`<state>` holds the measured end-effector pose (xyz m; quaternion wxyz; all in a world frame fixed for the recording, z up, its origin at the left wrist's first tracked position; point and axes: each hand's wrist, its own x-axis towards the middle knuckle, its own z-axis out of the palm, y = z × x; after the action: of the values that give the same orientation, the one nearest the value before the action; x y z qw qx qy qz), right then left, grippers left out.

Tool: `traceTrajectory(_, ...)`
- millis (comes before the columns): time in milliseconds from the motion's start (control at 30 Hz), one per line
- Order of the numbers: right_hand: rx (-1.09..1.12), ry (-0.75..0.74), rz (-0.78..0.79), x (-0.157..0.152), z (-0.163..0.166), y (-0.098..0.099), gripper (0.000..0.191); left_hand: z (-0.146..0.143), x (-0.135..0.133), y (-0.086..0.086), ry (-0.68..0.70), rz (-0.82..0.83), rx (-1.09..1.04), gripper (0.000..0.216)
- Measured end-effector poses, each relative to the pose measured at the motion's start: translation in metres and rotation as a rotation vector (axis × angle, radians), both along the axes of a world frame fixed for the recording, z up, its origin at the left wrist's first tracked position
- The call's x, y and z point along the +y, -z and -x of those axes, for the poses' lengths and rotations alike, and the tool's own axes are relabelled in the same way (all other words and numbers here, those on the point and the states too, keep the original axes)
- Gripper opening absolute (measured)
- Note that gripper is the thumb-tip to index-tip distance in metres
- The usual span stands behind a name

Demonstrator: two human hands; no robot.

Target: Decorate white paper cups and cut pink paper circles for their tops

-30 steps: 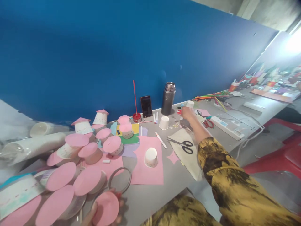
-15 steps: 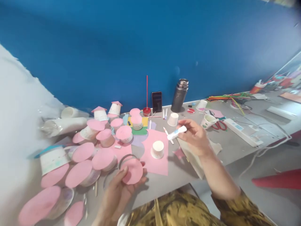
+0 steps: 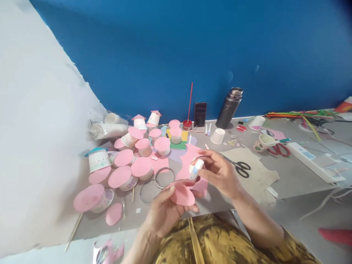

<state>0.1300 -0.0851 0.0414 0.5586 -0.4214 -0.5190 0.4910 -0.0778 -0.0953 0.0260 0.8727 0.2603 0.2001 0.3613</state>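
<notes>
Over the worktop (image 3: 299, 176), left hand (image 3: 165, 211) and right hand (image 3: 221, 175) had fingers closed: the left on a pink disc (image 3: 183, 195), the right on a white tube (image 3: 196, 169) close by! Too tight a squeeze could have creased the disc.

Dark flask (image 3: 228, 109) on grey table (image 3: 297, 180)

- A white paper cup (image 3: 191, 168) is mostly hidden behind the right hand (image 3: 222, 174) and a small white plastic tube (image 3: 197, 169).
- The tube's blue print is too small to read.
- A red plastic piece (image 3: 336, 235), near right, is cut off.
</notes>
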Motion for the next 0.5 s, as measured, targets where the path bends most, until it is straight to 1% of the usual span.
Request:
traceTrajectory(67,0.010,0.010,0.025,-0.001,0.004,0.001,0.046,-0.001,-0.001,0.000,0.004,0.012,0.010,0.045)
traceTrajectory(200,-0.032,0.053,0.090,0.000,0.013,0.003,0.042,-0.005,-0.006,-0.001,0.005,0.059,0.025,0.047)
traceTrajectory(333,-0.042,0.047,0.168,0.001,0.016,0.008,0.050,-0.008,-0.010,-0.001,0.008,0.081,0.034,0.047)
traceTrajectory(433,-0.050,0.034,0.205,0.001,0.016,0.014,0.057,-0.011,-0.011,-0.002,-0.036,0.076,0.042,0.048)
traceTrajectory(500,-0.036,0.009,0.225,-0.001,0.016,0.016,0.053,-0.012,-0.013,-0.002,-0.088,0.059,0.060,0.046)
